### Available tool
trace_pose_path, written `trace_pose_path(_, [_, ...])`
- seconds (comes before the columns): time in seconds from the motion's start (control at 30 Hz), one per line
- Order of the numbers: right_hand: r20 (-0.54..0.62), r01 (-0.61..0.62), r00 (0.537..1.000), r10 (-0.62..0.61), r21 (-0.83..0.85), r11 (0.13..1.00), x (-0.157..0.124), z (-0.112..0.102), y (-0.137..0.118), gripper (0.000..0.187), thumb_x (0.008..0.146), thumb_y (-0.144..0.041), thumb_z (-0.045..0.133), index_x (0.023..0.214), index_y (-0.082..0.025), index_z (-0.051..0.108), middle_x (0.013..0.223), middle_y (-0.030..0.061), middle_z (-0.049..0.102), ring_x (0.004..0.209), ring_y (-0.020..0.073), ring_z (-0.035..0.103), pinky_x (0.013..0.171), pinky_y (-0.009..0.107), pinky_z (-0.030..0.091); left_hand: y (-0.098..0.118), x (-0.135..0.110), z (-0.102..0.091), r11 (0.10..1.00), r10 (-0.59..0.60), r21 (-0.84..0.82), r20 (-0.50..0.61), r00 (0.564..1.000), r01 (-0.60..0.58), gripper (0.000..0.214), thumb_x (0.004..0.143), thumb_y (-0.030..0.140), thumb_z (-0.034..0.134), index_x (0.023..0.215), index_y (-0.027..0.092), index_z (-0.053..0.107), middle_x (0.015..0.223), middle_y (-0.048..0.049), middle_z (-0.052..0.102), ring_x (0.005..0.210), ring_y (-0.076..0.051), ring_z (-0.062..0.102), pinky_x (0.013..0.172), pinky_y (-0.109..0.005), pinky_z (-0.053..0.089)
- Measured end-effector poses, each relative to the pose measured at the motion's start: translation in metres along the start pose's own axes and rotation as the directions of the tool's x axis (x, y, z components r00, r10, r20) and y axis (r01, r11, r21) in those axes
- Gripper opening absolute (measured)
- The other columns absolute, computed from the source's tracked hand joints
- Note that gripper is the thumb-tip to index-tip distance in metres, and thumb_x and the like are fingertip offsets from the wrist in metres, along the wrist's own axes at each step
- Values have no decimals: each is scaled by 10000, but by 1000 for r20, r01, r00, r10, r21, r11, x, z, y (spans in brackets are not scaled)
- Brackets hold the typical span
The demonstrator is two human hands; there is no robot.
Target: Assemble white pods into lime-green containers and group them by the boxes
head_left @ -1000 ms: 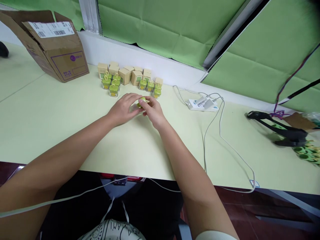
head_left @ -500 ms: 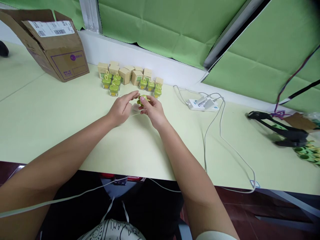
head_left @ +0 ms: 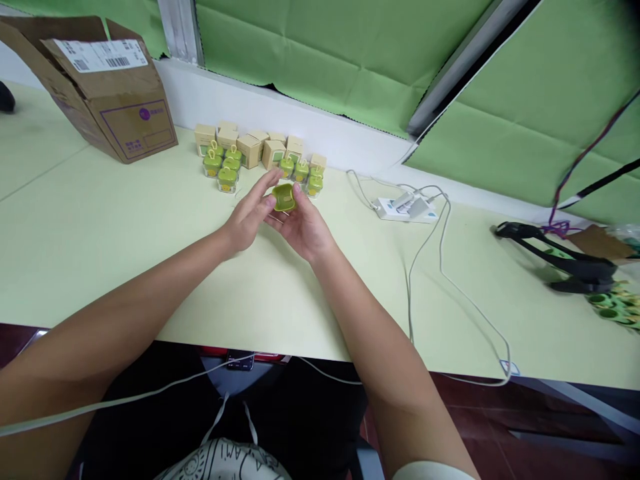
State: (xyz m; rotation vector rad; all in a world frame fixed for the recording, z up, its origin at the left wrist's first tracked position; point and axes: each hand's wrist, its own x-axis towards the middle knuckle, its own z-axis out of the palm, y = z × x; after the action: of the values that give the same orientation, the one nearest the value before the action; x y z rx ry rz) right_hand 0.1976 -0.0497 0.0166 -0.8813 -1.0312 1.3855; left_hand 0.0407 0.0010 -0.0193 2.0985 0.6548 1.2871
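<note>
Can count one left hand (head_left: 244, 225) and one right hand (head_left: 306, 232), so two in total, and between them one hollow green piece (head_left: 283, 198). Farther back, can count nine green-lidded jars (head_left: 227, 179), divided as five at left and four at right. Also at least seven small cardboard boxes (head_left: 249, 152), with exact number impossible to tell because of overlapping. Only one big carton (head_left: 135, 130), bearing one white label (head_left: 103, 55). Further, one power strip (head_left: 385, 210) with at least two white plugs (head_left: 418, 209). Lower down, one phone-like device (head_left: 241, 360). Behind everything, three green blinds (head_left: 325, 60).
</note>
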Motion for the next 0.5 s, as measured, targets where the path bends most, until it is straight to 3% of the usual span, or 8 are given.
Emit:
trace_pose_path(0.17, [14,-41,999,40,103,994,-3,10,5,495,864,-732,790,1056,-287,687,1086,33,782,1219,251,714,1095,445,635,4,-4,2,997,-19,-71,11,1000,20,635,1142,638,357,1672,309,471,1717,-90,514,1629,-388,447,1325,-640,425])
trace_pose_path(0.27, [18,-49,999,47,173,984,-5,14,6,402,911,-660,774,1030,-285,690,1051,17,768,1208,225,713,1124,431,610,6,-4,0,991,-58,-119,23,998,61,730,1109,717,384,1663,256,501,1725,-97,506,1653,-383,404,1388,-627,320])
trace_pose_path(0.5, [19,5,1000,-9,213,977,-8,15,5,434,892,-687,777,1082,-304,704,1093,25,787,1250,262,710,1065,453,631,8,-5,3,970,-31,-240,18,999,35,702,1105,708,429,1621,247,547,1673,-94,571,1601,-373,490,1365,-598,384])
